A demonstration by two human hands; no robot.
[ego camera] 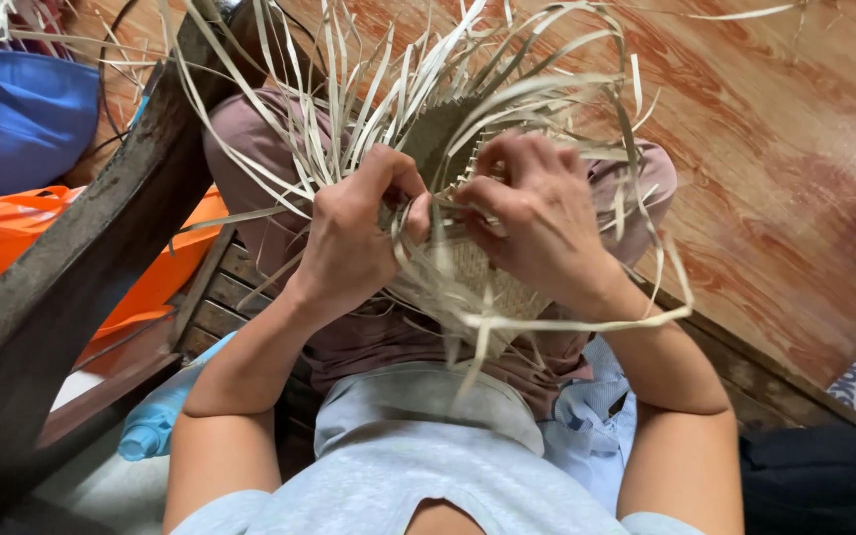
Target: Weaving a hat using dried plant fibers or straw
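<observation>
At your ten o'clock an orange bag (12,233) lies beside a blue bag (17,114), and a dark wooden beam (81,258) slants across in front of them. A light blue bottle (156,421) rests at eight o'clock, just off your left elbow. The reddish wooden floor (775,168) fills your two o'clock. Loose pale strips (349,109) fan up toward twelve and arch over both hands, hiding part of the weave. The woven mat piece (468,272) sits dead centre over your lap: a tight, pale plaited panel with unwoven ends trailing down. Your left hand (349,238) is clenched around a bundle of strips; your right hand (537,223) pinches the panel's edge.
</observation>
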